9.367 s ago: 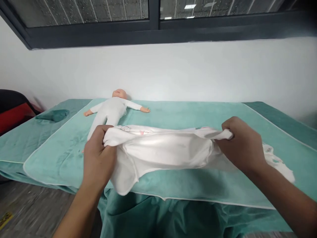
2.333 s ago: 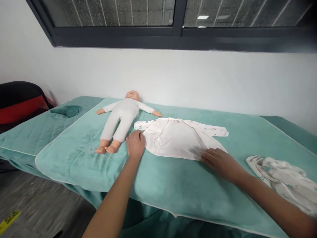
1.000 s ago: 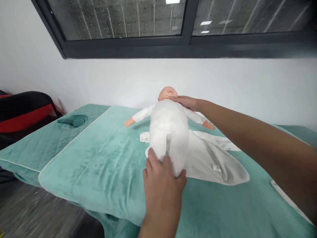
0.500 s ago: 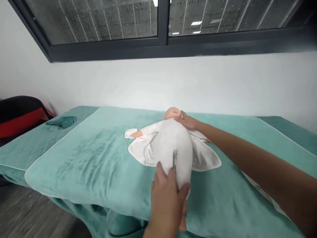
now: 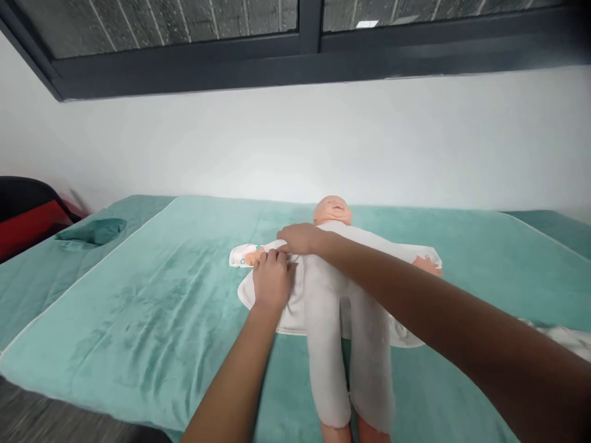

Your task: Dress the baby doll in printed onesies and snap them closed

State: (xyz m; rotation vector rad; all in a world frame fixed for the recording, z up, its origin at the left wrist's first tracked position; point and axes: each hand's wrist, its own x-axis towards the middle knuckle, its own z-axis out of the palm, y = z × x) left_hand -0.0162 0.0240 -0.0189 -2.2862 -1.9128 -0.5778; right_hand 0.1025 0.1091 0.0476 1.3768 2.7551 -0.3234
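A baby doll (image 5: 332, 212) lies on its back with its legs toward me and its arms spread. Its body and legs are covered in white, and a white shirt (image 5: 292, 314) is on its arms, the panels spread out at both sides. At the sleeve on the left side of the view, my left hand (image 5: 272, 280) has its fingers bent over the shirt cloth. Just above it, my right hand (image 5: 299, 238) reaches across the doll's chest and pinches near the top of the same sleeve. The fingertips of both hands are partly hidden.
A green plush sheet (image 5: 138, 307) covers the bed, which stands against a white wall (image 5: 207, 147) under a dark-framed window (image 5: 184, 61). A black and red object (image 5: 32, 215) is at the far left. Patterned white cloth (image 5: 566, 338) lies at the right edge.
My left hand has left the doll's leg for the sleeve on the left. My right hand has crossed from beside the head to that sleeve. The doll now lies flatter, legs apart.
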